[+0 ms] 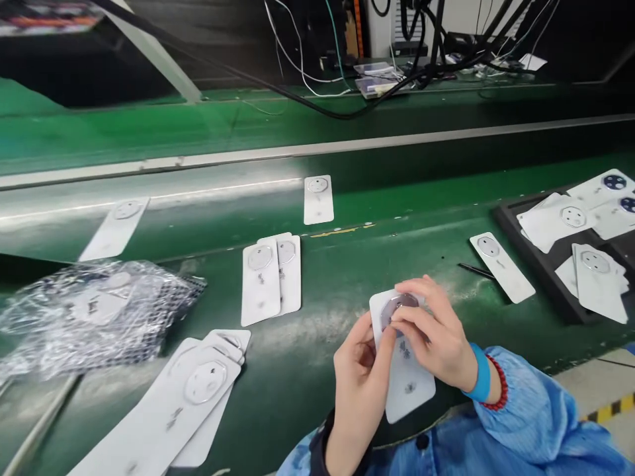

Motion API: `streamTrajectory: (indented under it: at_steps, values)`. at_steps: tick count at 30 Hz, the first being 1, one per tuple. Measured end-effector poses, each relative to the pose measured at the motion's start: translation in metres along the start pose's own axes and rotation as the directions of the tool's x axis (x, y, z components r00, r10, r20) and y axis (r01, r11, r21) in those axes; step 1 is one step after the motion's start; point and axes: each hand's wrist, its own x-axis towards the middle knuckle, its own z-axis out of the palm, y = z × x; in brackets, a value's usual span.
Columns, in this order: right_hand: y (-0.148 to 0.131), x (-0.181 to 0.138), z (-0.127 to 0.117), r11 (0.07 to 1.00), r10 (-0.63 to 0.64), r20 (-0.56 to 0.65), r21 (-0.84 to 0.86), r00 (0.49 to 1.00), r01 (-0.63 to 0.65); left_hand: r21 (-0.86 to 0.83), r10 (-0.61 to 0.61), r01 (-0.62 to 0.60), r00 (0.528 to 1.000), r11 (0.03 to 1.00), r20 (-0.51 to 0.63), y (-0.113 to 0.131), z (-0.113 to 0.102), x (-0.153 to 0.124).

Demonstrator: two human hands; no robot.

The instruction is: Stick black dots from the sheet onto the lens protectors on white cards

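White panel (411, 370) sits between both hands: the left hand (361, 383) pinches its left edge, some fingers hidden behind; the right hand (436, 334), half-curled, partly covers its round recess (397, 303). Left of them, stacked panels (166, 403) run out of view.

Light on the counter (347, 254) is moderate, with whitish glare along its far left stretch. The plastic bag (171, 291) glints. Upper background: dim. Upper-left corner: blurred. Hands (364, 390) and white panel (409, 396): acceptably sharp. Lower-left edge: stretched.
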Motion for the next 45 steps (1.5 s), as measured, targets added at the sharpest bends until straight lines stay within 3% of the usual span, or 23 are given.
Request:
streamTrajectory:
  at_steps: [8,15,21,25,29,34,37,39,42,45]
  values:
    - [0.002,-0.012,0.000,0.992,-0.103,-0.106,-0.082,0.989,0.094,0.014,0.073,-0.074,0.996,0.997,0.059,0.007,0.001,-0.009]
    - [0.001,-0.020,-0.004,0.965,-0.195,0.047,-0.170,0.980,0.201,0.041,0.107,-0.107,0.994,0.993,0.010,0.010,-0.002,-0.011]
    - [-0.001,-0.020,-0.009,0.997,-0.044,0.057,0.058,0.997,0.041,0.067,0.034,-0.032,0.999,0.997,-0.020,0.002,-0.006,-0.006]
    - [-0.002,-0.020,-0.012,0.976,0.047,0.041,0.209,0.998,-0.054,0.066,0.088,-0.084,0.994,0.994,-0.058,-0.002,-0.004,-0.002]
    - [-0.002,-0.022,-0.008,0.968,0.109,-0.054,0.232,0.993,-0.093,0.085,0.096,-0.090,0.993,0.992,-0.067,-0.002,-0.002,-0.001]
    - [0.000,-0.025,-0.008,0.951,0.177,-0.074,0.269,0.981,-0.151,0.065,0.042,-0.037,0.996,0.997,-0.078,0.000,-0.001,-0.003]
    - [0.000,-0.032,-0.009,0.872,0.331,-0.001,0.383,0.944,-0.305,0.065,0.013,-0.010,0.998,0.998,-0.055,0.001,-0.001,-0.001]
    - [0.000,-0.037,-0.010,0.750,0.415,0.119,0.516,0.902,-0.414,0.061,0.021,-0.017,0.997,0.998,-0.075,0.002,0.000,0.002]
    - [-0.002,-0.038,-0.010,0.514,0.505,0.306,0.645,0.807,-0.565,0.102,0.069,-0.056,0.990,0.993,-0.127,0.001,0.005,0.005]
    - [-0.006,-0.035,-0.004,0.347,0.638,0.343,0.671,0.689,-0.655,0.184,0.144,-0.116,0.978,0.976,-0.149,-0.006,0.010,0.004]
